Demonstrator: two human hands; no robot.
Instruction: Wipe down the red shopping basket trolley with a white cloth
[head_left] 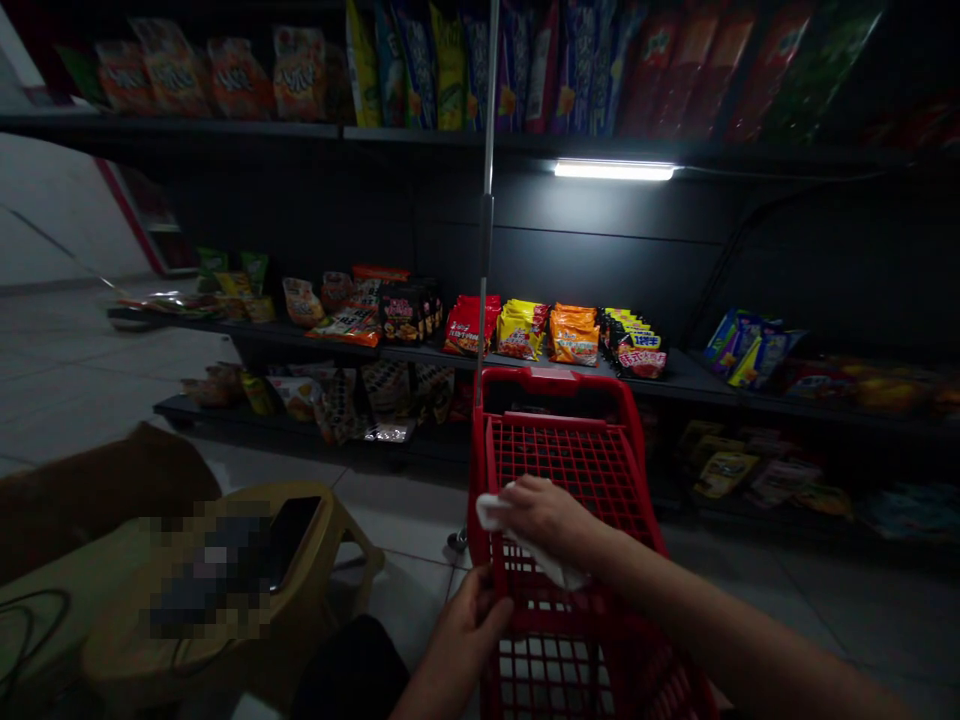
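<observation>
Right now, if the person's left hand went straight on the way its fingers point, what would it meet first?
The left hand points up and to the right, so it would likely meet the red mesh side of the shopping basket first. The fingers look at or against it, though depth is hard to judge.

Snack bags (574, 335), dark shelf (420, 358), tube light (613, 170), yellow stool (341, 505)
</observation>
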